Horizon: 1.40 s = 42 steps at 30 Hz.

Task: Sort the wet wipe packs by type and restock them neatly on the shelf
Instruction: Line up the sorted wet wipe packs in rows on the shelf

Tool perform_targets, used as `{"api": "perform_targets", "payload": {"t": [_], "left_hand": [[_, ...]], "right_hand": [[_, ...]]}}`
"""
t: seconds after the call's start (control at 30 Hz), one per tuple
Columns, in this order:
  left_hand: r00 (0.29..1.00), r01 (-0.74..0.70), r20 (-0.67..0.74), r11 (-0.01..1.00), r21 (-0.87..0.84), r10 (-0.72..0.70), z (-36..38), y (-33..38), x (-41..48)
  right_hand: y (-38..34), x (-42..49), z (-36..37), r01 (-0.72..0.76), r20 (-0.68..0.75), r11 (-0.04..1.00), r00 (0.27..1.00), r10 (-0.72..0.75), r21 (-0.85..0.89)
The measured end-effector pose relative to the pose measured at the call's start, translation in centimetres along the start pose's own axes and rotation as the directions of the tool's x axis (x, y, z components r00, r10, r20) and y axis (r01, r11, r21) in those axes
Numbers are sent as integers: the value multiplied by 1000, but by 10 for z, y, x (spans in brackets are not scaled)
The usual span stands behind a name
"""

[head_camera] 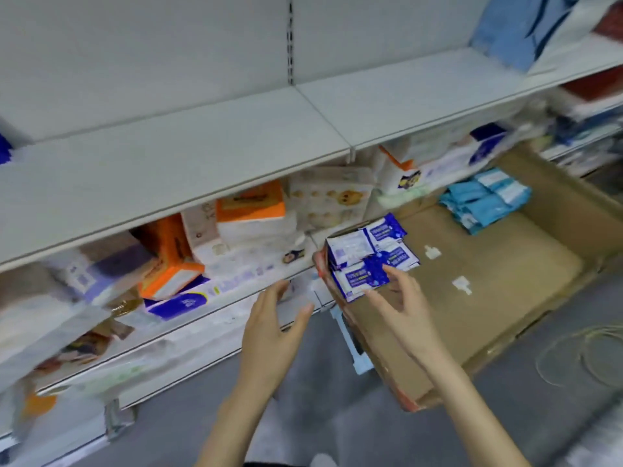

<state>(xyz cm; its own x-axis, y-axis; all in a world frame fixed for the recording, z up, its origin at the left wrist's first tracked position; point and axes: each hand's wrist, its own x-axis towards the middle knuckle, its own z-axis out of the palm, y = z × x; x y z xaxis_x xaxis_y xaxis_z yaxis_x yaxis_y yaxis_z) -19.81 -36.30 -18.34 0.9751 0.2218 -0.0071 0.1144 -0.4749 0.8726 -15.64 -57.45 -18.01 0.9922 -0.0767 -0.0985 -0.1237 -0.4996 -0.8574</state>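
The dark blue wipe packs [367, 261] lie heaped in the near left corner of the cardboard box [505, 264]. They look light, soft and slick, likely to slide off one another, so pinching a few together across their flat faces should serve best. The right hand [404, 311] rests spread fingertips on the top pack, gripping nothing. The left hand [269, 332] hovers open by the shelf [236, 308]. Light blue packs [485, 200] lie at the box's far side.

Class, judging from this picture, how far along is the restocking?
Done: in the brown cardboard box, dark blue-and-white packs and light blue packs lie apart. In hand: the right hand touches the dark packs; the left hand hovers open. Left: moving both types onto the grey shelf.
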Motion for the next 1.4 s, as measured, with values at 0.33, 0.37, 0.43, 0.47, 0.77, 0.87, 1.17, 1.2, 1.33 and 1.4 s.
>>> {"api": "perform_targets", "payload": {"t": [0.33,0.37,0.43,0.47,0.77,0.87,1.17,1.2,1.33,1.4], "left_hand": [[924,-40,376,961,272,-68,148,-37,90],[909,-25,403,953,301,-103,164,-46,103],[889,40,414,934,354,-195,192,-60,127],[883,65,414,930,361,-222,205,-66,137],[869,100,390,878,467,-306,264,-94,156],[886,95,351,861,500,-302,269,-91,153],[901,40,316,784,620,-296,283,-98,157],[902,20,317,760,650,-294,284,-99,159],[897,73,280,741,668,-342,287,-96,163],[898,120,257,760,639,-358,289,-93,163]], "right_hand": [[129,99,-19,-403,16,911,915,403,85],[140,112,-16,-451,14,887,892,452,99],[163,140,-9,-540,27,832,840,542,128],[174,155,-6,-581,36,802,812,582,139],[223,230,6,-754,93,468,565,820,461],[228,237,15,-740,95,334,470,877,583],[235,248,27,-761,141,300,453,880,575],[235,248,26,-755,146,293,454,879,586],[239,237,18,-699,163,253,469,868,669],[241,225,11,-683,156,245,469,870,688]]}}
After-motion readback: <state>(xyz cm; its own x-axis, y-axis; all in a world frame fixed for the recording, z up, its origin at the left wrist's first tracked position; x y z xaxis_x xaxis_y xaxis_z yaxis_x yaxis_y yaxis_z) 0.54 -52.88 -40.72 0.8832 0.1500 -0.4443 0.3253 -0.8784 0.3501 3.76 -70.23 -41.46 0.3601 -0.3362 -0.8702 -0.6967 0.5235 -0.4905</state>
